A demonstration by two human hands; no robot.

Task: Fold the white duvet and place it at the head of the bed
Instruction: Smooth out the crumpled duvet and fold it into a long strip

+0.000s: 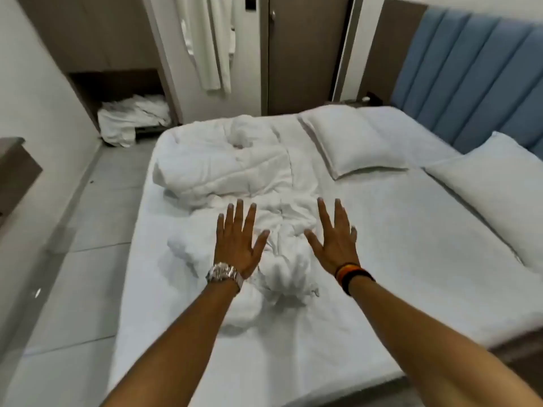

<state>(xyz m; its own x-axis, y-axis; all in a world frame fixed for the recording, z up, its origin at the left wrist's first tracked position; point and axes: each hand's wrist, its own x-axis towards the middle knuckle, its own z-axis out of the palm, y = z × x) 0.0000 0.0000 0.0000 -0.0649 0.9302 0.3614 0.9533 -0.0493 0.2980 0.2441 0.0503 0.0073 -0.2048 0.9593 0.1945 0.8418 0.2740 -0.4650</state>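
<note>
Left hand (237, 245) and right hand (333, 240) (both spread wide, fingers splayed, holding nothing) hover over the crumpled white duvet (235, 177), which lies between and beyond them on the bed (411, 245).

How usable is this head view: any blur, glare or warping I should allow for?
Head view: soft even light, no harsh glare; wide-angle warping bends the headboard and bed edges; whole frame slightly soft, so the duvet folds wash out white-on-white; both hands, left hand and right hand, read clearly.
</note>
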